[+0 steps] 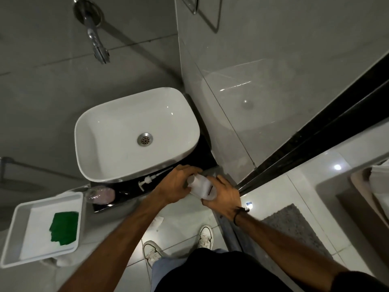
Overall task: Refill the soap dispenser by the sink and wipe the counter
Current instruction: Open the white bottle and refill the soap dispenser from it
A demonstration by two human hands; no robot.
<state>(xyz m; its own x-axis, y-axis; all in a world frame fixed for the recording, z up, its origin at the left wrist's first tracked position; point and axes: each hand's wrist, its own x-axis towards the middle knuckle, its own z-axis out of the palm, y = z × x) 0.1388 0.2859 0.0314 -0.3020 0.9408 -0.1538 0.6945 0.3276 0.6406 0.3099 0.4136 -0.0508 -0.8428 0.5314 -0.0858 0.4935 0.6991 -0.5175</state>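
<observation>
basin [101, 144]: glossy white ceramic
tap [97, 42]: polished metal
counter [160, 178]: glossy black
bath mat [294, 226]: rough grey cloth

Pump [147, 180] on counter [134, 189] before sink [117, 131], tray [12, 234] left

No readable text; label on white bottle [203, 187] too blurred.

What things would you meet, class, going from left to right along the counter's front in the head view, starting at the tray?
White tray holding a green cloth → pinkish pouch → white pump head lying on the black counter → left hand → white bottle → right hand.
</observation>
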